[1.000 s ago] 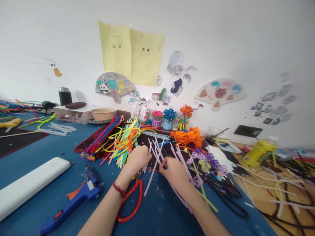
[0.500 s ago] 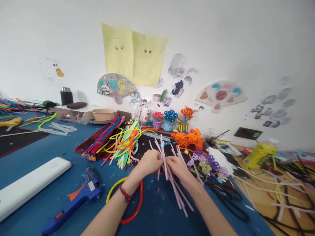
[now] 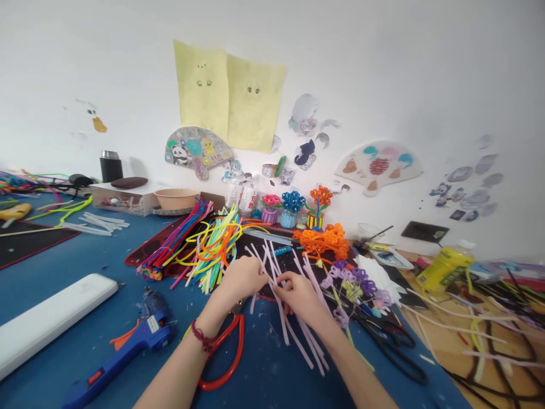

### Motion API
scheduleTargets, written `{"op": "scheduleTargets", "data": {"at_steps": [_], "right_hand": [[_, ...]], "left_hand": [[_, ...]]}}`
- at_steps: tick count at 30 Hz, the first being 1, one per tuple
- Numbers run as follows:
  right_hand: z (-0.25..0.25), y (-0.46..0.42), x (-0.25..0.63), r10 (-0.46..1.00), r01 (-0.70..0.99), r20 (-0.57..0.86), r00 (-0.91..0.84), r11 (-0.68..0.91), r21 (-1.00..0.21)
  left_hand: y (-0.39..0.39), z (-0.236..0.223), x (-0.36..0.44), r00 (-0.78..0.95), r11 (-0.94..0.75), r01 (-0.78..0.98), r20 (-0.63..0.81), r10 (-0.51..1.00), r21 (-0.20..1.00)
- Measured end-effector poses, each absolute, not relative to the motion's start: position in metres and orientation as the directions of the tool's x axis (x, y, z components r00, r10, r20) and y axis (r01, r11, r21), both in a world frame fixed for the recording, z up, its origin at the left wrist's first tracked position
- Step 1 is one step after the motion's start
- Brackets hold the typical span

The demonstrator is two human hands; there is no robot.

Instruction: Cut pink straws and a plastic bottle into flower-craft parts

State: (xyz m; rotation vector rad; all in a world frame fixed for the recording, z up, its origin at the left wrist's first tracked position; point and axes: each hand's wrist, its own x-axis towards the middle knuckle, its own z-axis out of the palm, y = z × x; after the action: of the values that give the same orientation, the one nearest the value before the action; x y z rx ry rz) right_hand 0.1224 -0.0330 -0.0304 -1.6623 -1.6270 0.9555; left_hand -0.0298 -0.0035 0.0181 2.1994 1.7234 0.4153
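Observation:
Several pale lilac pipe cleaners (image 3: 281,318) run between and past both hands above the blue table. My left hand (image 3: 244,277) is closed, its thumb and fingers pinching some of them at the upper middle. Just to its right, my right hand (image 3: 300,292) pinches the strands too, with more of them passing behind and below its fingers. The fingertips of the two hands are almost touching. Beneath my left wrist lie red-handled scissors (image 3: 238,358), partly hidden by the forearm.
A blue glue gun (image 3: 123,352) and a long white device (image 3: 55,318) lie at left. Behind are bundles of coloured pipe cleaners (image 3: 217,244), orange pieces (image 3: 326,241) and small flower pots (image 3: 288,218). Purple flowers (image 3: 360,281) and black scissors (image 3: 395,346) are at right.
Both hands have shifted slightly left, and the lilac strands have spread and tilted between them. More of the red-handled scissors shows. The view has moved a little.

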Motion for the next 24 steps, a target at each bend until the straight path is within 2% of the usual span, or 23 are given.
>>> {"op": "scheduleTargets", "data": {"at_steps": [4,8,11,15,17,19,21,24], "right_hand": [[-0.040,-0.035,0.116,0.996,0.698,0.060,0.059,0.002,-0.716],[-0.046,-0.036,0.116,0.991,0.749,0.129,0.042,0.054,-0.660],[-0.042,-0.034,0.123,0.984,0.750,0.174,0.034,0.090,-0.655],[-0.026,-0.031,0.136,0.968,0.685,0.247,0.053,0.144,-0.714],[-0.019,-0.031,0.138,0.962,0.528,0.266,0.064,0.194,-0.827],[-0.015,-0.033,0.134,0.963,0.249,0.264,0.045,0.245,-0.937],[-0.012,-0.036,0.128,0.961,-0.018,0.277,0.002,0.277,-0.961],[-0.008,-0.043,0.118,0.943,-0.209,0.332,-0.023,0.321,-0.924]], "left_hand": [[-0.004,0.024,-0.030,0.067,-0.117,0.917,0.141,0.988,0.380],[-0.008,0.023,-0.025,0.015,-0.092,0.911,0.191,0.982,0.401],[-0.008,0.022,-0.025,-0.007,-0.098,0.874,0.215,0.977,0.475],[-0.003,0.022,-0.027,0.005,-0.161,0.734,0.231,0.973,0.660],[-0.002,0.020,-0.023,0.086,-0.231,0.597,0.224,0.971,0.769],[-0.003,0.018,-0.016,0.174,-0.290,0.437,0.236,0.956,0.851],[-0.007,0.017,-0.008,0.219,-0.330,0.308,0.271,0.937,0.892],[-0.016,0.022,-0.001,0.252,-0.361,0.035,0.342,0.905,0.932]]}}
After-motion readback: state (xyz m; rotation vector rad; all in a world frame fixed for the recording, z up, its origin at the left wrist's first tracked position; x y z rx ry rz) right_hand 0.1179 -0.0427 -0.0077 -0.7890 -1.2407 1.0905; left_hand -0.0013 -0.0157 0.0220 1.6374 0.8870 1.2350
